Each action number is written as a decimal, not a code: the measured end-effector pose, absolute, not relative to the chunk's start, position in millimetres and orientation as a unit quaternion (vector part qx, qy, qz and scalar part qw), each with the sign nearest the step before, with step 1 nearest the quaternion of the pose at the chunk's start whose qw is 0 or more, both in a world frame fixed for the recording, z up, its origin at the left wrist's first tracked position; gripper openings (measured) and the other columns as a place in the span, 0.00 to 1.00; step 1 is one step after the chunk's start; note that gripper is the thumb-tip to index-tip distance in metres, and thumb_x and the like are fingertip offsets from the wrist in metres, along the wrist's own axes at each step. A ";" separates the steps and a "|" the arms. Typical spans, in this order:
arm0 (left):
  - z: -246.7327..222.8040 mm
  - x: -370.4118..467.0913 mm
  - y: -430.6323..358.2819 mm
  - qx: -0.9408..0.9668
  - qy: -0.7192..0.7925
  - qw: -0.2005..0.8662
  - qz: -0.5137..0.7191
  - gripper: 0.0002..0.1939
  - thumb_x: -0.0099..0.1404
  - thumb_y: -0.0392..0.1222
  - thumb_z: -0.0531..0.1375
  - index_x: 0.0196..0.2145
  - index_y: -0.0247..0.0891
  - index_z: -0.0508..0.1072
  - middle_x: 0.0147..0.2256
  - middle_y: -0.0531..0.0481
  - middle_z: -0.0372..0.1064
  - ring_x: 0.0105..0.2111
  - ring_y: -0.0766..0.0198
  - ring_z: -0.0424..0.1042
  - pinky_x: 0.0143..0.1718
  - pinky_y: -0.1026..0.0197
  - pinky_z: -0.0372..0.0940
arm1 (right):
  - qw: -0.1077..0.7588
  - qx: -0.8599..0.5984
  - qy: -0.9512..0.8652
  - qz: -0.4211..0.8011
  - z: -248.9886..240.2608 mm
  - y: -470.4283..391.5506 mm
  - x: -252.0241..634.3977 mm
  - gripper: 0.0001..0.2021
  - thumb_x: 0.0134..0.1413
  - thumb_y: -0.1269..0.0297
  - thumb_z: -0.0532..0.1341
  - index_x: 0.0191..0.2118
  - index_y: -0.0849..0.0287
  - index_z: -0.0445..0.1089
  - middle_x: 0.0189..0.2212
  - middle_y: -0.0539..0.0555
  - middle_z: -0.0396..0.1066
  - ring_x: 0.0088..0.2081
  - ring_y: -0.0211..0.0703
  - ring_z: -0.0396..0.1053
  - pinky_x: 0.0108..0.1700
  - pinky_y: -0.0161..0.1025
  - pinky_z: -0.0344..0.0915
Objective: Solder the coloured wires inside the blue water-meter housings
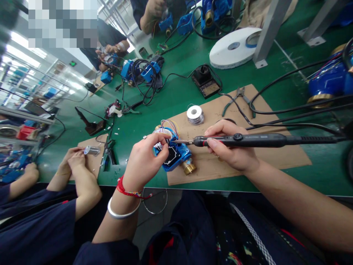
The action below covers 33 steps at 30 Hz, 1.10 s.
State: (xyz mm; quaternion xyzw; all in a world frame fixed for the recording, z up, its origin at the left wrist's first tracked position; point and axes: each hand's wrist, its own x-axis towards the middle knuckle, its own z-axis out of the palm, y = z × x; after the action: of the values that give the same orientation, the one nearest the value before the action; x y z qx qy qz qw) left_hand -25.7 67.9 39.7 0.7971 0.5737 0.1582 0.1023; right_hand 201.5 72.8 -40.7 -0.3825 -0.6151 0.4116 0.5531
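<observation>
My right hand (231,149) grips a black soldering iron (256,140), its tip pointing left into a blue meter housing (180,156). The housing has a brass threaded fitting (189,168) and thin coloured wires (172,125) rising from its back. Over its left side, my left hand (147,156) pinches with thumb and forefinger near the iron's tip. What lies between those fingers is too small and covered to name. Beneath the housing is a brown cardboard sheet (264,158). A spool of solder wire (195,115) stands on the cardboard just behind.
Cutting pliers (239,99) lie on the cardboard, with black cables running past them. Behind are a soldering iron stand (205,81) and a large white reel (233,48) beside a metal post (271,33). At left, a co-worker's hands (75,158) hold another solder spool (92,150).
</observation>
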 end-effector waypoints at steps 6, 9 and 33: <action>39.9 -24.0 67.2 0.800 0.571 0.092 0.157 0.04 0.62 0.35 0.57 0.29 0.40 0.67 0.43 0.51 0.77 0.43 0.59 0.75 0.46 0.57 0.65 | 0.550 -0.390 -0.618 0.406 -41.2 73.4 201.8 0.05 0.55 0.62 0.64 0.32 0.56 0.68 0.25 0.49 0.72 0.26 0.39 0.68 0.27 0.37 0.63; 40.0 -23.7 67.2 0.800 0.571 0.092 0.160 0.03 0.61 0.35 0.58 0.30 0.40 0.68 0.43 0.51 0.77 0.42 0.59 0.75 0.46 0.57 0.65 | 0.549 -0.391 -0.618 0.405 -41.7 73.6 201.6 0.05 0.54 0.62 0.64 0.32 0.56 0.69 0.25 0.50 0.72 0.26 0.39 0.69 0.27 0.37 0.63; 38.4 -23.5 67.1 0.798 0.574 0.089 0.160 0.02 0.62 0.36 0.57 0.31 0.40 0.69 0.43 0.50 0.77 0.42 0.59 0.75 0.44 0.57 0.65 | 0.540 -0.392 -0.617 0.417 -41.3 73.8 200.9 0.05 0.54 0.62 0.63 0.33 0.56 0.68 0.24 0.48 0.71 0.25 0.38 0.68 0.28 0.38 0.63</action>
State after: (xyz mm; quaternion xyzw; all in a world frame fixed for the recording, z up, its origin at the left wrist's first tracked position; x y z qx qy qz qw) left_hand -23.5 67.1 38.4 0.7981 0.5741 0.1597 0.0891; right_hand 200.9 73.8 -41.3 -0.3916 -0.6173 0.4169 0.5401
